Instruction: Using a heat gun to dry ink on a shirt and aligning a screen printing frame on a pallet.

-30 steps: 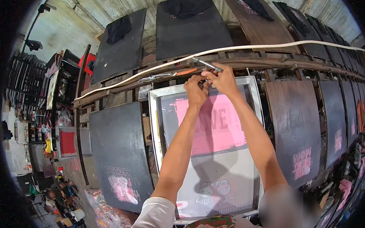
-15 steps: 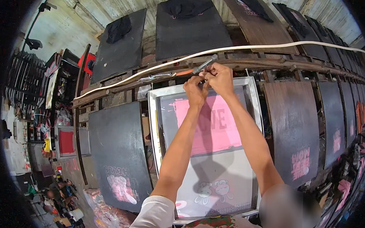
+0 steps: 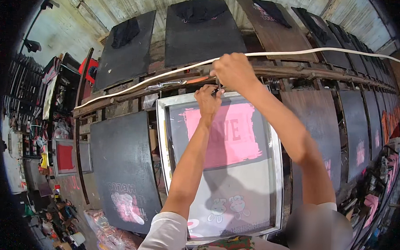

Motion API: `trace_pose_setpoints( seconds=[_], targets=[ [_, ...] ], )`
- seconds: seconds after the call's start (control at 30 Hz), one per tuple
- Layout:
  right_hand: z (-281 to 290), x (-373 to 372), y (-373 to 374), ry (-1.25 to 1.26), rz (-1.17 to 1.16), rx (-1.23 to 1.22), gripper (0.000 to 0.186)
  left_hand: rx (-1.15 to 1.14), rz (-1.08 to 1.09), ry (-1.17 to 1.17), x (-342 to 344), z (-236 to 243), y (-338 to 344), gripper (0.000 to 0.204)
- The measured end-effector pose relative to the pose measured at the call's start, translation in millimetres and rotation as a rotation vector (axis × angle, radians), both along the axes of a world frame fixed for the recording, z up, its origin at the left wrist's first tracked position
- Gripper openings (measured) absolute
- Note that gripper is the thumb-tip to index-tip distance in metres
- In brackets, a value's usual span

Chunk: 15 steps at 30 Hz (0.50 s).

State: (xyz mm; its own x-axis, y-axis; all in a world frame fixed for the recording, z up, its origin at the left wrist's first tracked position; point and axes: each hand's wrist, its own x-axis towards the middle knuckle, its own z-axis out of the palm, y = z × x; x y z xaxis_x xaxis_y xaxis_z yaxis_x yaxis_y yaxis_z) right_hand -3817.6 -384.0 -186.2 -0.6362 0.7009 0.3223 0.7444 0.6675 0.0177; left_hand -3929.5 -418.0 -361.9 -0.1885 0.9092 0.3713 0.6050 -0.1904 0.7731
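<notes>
An aluminium screen-printing frame (image 3: 274, 167) lies in front of me, its mesh bearing a pink printed area (image 3: 223, 139) and rabbit drawings. At the frame's far edge my left hand (image 3: 207, 101) is closed, fingers pinched around a small dark part that I cannot make out. Just above and to the right, my right hand (image 3: 233, 69) is curled closed. A short dark shaft shows below its fingers, pointing down to the left fingertips; the rest is hidden. Beside the hands, on the wooden rail, are an orange-handled tool (image 3: 197, 80) and a silver metal tool (image 3: 166, 84).
A white hose (image 3: 295, 54) runs along the wooden rail. Dark boards stand on both sides, such as the left board (image 3: 121, 157) and far board (image 3: 203, 39), some draped with black cloth (image 3: 126, 33). Plastic-wrapped bundles (image 3: 110, 232) lie at lower left.
My right hand has turned over and risen slightly, its elbow swinging outward. The left hand stays near the frame's far edge, fingers still pinched. The view has shifted a little.
</notes>
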Motion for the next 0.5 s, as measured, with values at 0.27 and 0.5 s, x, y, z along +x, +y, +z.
trace_pose_setpoints(
  seconds=[0.27, 0.5],
  targets=[
    [10, -9, 13, 0.227, -0.123, -0.285, 0.022, 0.0, 0.032, 0.014, -5, 0, 0, 0.024],
    [18, 3, 25, -0.158, 0.319, 0.121, 0.008, 0.034, 0.036, 0.015, -2, 7, -4, 0.022]
  ],
)
